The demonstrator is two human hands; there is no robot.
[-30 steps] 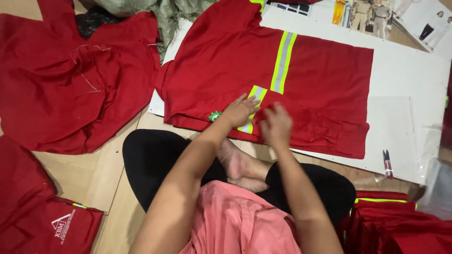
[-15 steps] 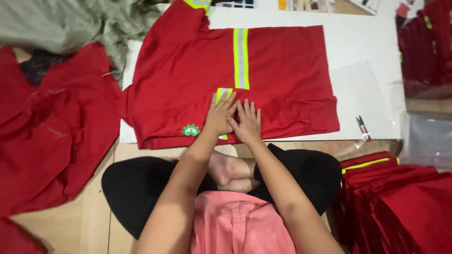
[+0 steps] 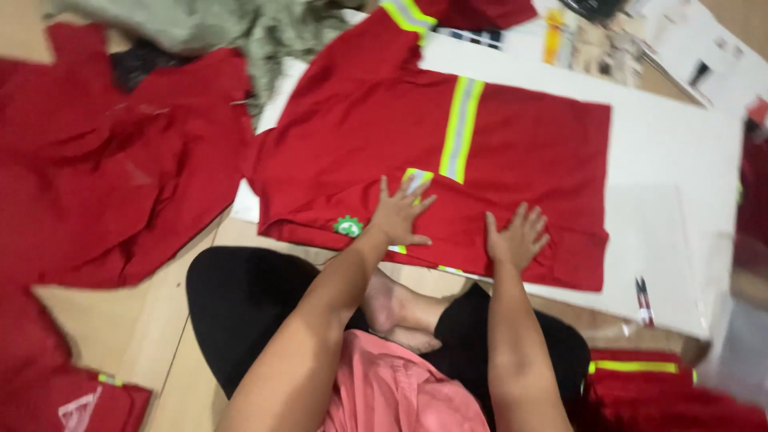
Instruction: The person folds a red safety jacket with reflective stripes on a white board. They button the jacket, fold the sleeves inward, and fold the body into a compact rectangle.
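A red work shirt (image 3: 528, 144) with yellow-grey reflective stripes lies spread on a white board (image 3: 680, 168) in front of me. It has a small green badge (image 3: 348, 226) near its lower left hem. My left hand (image 3: 400, 214) lies flat with fingers spread on the shirt's lower part, just right of the badge. My right hand (image 3: 516, 238) presses flat on the hem further right. Neither hand holds anything. I sit cross-legged, my knees just below the shirt.
A heap of loose red garments (image 3: 104, 168) lies at left, an olive-grey cloth (image 3: 216, 28) at top left. Folded red shirts (image 3: 648, 384) are stacked at lower right. A pen (image 3: 642, 298) lies on the board's near edge. Papers (image 3: 632, 40) sit at top right.
My hands were side by side at the shirt's middle hem. Now they are apart, the right one having slid right along the hem. The camera view shifted.
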